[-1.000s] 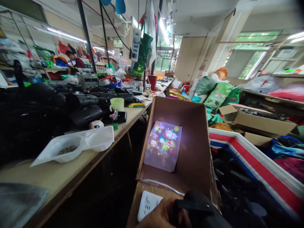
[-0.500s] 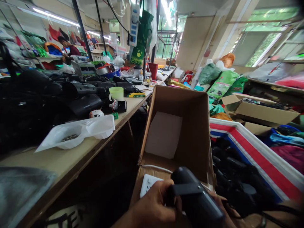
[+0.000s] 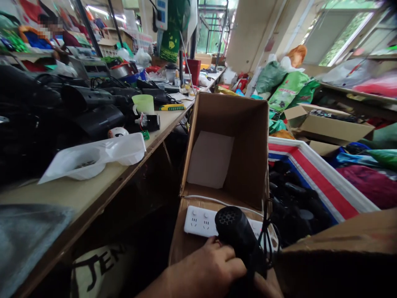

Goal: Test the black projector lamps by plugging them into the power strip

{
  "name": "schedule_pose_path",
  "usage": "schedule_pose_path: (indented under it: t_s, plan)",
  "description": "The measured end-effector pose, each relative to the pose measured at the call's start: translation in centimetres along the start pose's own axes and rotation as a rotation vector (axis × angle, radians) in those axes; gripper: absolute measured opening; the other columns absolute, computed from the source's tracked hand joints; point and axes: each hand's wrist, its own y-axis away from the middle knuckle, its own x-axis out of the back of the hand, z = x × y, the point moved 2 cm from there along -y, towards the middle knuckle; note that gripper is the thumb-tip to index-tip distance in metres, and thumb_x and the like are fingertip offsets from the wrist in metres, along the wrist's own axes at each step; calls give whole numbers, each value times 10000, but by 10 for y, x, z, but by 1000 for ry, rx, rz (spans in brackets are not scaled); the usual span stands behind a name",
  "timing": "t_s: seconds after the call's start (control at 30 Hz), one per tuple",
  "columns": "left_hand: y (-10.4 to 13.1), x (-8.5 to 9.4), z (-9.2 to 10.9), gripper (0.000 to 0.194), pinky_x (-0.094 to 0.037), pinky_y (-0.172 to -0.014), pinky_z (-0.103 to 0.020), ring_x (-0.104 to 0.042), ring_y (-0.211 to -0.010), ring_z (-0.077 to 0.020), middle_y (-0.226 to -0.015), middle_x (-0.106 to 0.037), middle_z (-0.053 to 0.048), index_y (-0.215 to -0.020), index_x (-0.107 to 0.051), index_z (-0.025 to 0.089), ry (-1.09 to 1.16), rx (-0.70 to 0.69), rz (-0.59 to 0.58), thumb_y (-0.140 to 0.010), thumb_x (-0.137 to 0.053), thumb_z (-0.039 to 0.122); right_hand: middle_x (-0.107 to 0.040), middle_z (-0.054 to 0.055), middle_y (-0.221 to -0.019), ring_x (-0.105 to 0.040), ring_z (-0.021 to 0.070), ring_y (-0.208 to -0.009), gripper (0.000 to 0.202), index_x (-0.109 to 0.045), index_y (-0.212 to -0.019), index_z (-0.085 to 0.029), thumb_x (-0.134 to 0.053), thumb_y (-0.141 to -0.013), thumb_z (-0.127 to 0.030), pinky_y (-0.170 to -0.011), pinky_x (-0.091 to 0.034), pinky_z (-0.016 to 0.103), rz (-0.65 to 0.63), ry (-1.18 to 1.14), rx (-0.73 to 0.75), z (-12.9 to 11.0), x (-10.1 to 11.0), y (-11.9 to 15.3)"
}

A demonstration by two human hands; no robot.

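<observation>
My left hand (image 3: 206,269) is wrapped around a black lamp-like device (image 3: 237,236) at the bottom middle, its round perforated front turned up toward me. Only a sliver of my right hand (image 3: 266,288) shows, pressed under the device's body. A black cord (image 3: 267,240) hangs from the device on its right side. Just behind it a white power strip (image 3: 198,220) lies on the flap of an open cardboard box (image 3: 248,165). A white sheet (image 3: 211,159) leans on the box's back wall, unlit.
A long workbench (image 3: 93,198) runs along the left, carrying a white tray (image 3: 93,159), a green cup (image 3: 143,103) and a heap of black devices (image 3: 89,111). Right of the box a red, white and blue striped bin (image 3: 313,174) holds black parts. Another person works at the far left.
The coloured picture on the white sheet has gone out. The black device has come up and turned its front toward me. The view has tipped downward.
</observation>
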Motion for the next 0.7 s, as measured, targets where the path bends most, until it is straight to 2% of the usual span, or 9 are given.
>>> schedule_pose_path:
  t_s: [0.03,0.1,0.23,0.27,0.33,0.43,0.53,0.6,0.7]
  plan:
    - [1,1,3,130,-430,-783,-310,-544,-713,-175,-777,-587,-46,-842,-558,163,-46,-16,10,-746,-492,105,-583,108,-1079,-505,330,-1073,709,-425,-1267,-275,-520,-678,-657,-882,-408,564,10,-12,-11,0,-4,6]
    - [5,6,8,174,-443,-673,-292,-527,-632,-170,-739,-587,-58,-903,-576,150,-108,-44,142,-770,-465,132,-564,105,-1133,-491,312,-1112,705,-369,-1305,-286,-487,-710,-646,-898,-406,556,17,-44,-25,-4,-8,17]
    - [11,11,10,424,-441,-748,-355,-515,-763,-207,-839,-596,-82,-1173,-461,141,-44,-92,524,-749,-449,129,-583,102,-1105,-477,363,-1128,733,-412,-1282,-285,-562,-640,-606,-913,-404,540,27,-118,-24,-25,-3,30]
    - [12,10,11,452,-439,-759,-360,-499,-782,-206,-835,-585,-75,-1193,-438,147,-13,-104,584,-743,-451,112,-579,107,-1112,-461,369,-1143,751,-416,-1281,-266,-582,-625,-590,-940,-381,532,24,-142,-20,-32,1,32]
    - [11,8,16,476,-441,-754,-352,-472,-789,-195,-799,-547,-57,-1204,-424,154,18,-117,631,-738,-449,63,-554,111,-1157,-418,357,-1184,783,-402,-1292,-225,-622,-612,-546,-1004,-313,503,-15,-177,-7,-46,9,34]
    - [11,11,29,490,-436,-828,-383,-461,-916,-211,-948,-486,-76,-1206,-441,199,-6,-121,621,-744,-496,43,-490,88,-1238,-366,309,-1224,825,-343,-1312,-239,-689,-600,-471,-1042,-262,441,-96,-182,27,-68,18,42]
    - [14,17,35,518,-408,-911,-452,-375,-1156,-284,-1272,-322,-115,-1222,-450,279,-23,-49,595,-755,-523,68,-466,96,-1245,-431,293,-1161,833,-338,-1277,-235,-718,-582,-494,-972,-345,422,-115,-180,31,-84,19,55]
    - [16,15,30,563,-419,-927,-453,-342,-1233,-301,-1390,-242,-131,-1291,-383,261,56,16,446,-765,-464,80,-496,107,-1202,-489,291,-1090,851,-376,-1230,-209,-748,-529,-517,-908,-397,413,-106,-165,5,-87,18,63]
    - [18,0,17,574,-451,-933,-374,-412,-1226,-252,-1416,-294,-115,-1337,-320,242,246,9,169,-782,-393,111,-546,76,-1121,-525,262,-1016,866,-451,-1173,-194,-824,-419,-398,-868,-415,375,-77,-86,-34,-87,26,73]
